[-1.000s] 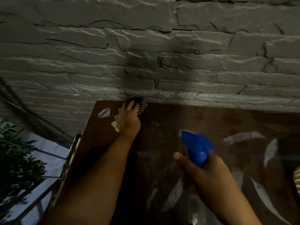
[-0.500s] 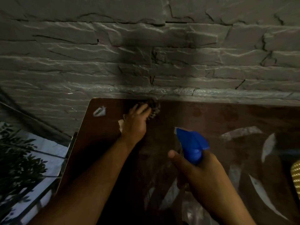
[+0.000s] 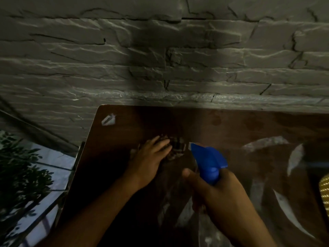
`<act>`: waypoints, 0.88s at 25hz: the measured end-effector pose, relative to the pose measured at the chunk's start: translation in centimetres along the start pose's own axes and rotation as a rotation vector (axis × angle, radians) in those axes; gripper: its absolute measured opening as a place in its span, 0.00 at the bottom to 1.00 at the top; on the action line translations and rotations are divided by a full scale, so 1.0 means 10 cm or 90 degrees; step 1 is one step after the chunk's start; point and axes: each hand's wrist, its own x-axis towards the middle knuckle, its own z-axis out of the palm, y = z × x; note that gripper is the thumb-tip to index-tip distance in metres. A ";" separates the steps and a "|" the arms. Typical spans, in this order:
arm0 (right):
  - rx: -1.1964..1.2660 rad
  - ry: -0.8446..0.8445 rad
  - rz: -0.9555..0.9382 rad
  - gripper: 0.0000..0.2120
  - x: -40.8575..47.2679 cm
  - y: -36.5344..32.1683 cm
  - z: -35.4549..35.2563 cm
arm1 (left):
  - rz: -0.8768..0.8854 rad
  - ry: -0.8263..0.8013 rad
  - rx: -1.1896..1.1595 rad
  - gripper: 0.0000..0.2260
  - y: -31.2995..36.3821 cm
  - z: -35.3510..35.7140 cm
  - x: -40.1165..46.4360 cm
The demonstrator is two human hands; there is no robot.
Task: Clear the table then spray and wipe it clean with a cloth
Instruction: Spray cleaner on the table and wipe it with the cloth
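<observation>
A dark brown table (image 3: 249, 132) stands against a grey stone wall. My left hand (image 3: 151, 161) presses flat on a dark checked cloth (image 3: 176, 147) lying on the table left of centre; most of the cloth is hidden under my fingers. My right hand (image 3: 219, 195) grips a spray bottle with a blue trigger head (image 3: 208, 161), nozzle pointing up and left toward the cloth. The bottle's body is hidden inside my fist. Pale streaks and smears (image 3: 295, 157) show on the table's right half.
A small white scrap (image 3: 108, 119) lies near the table's far left corner. A yellow woven object (image 3: 324, 193) peeks in at the right edge. A metal railing (image 3: 69, 179) and dark foliage (image 3: 19, 172) lie beyond the table's left edge.
My left hand has dragged the cloth from the table's far edge toward me and rightward. My right hand keeps the spray bottle in about the same spot.
</observation>
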 end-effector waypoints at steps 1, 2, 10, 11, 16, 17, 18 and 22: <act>-0.004 -0.005 0.007 0.17 0.00 0.01 -0.01 | -0.005 0.021 -0.017 0.24 -0.14 -0.05 -0.19; -0.009 -0.004 0.006 0.17 0.00 0.03 -0.01 | -0.042 0.059 -0.039 0.24 -0.35 -0.10 -0.18; -0.006 0.017 -0.028 0.19 -0.06 0.11 0.06 | -0.087 0.065 -0.011 0.24 -0.26 -0.03 0.13; -0.003 0.015 -0.022 0.19 -0.09 0.12 0.06 | -0.036 0.063 -0.031 0.24 -0.18 0.00 -0.23; -0.028 0.024 -0.028 0.22 -0.18 0.20 0.06 | -0.248 0.121 -0.085 0.23 -0.86 -0.29 0.39; -0.034 0.028 -0.033 0.21 -0.20 0.21 0.06 | -0.285 0.108 -0.074 0.23 -0.84 -0.34 0.56; -0.032 0.029 -0.035 0.21 -0.23 0.23 0.07 | -0.281 0.090 -0.062 0.22 -0.73 -0.28 0.60; -0.024 0.010 0.004 0.19 -0.45 0.37 0.10 | -0.061 0.053 -0.048 0.23 -0.11 0.03 -0.55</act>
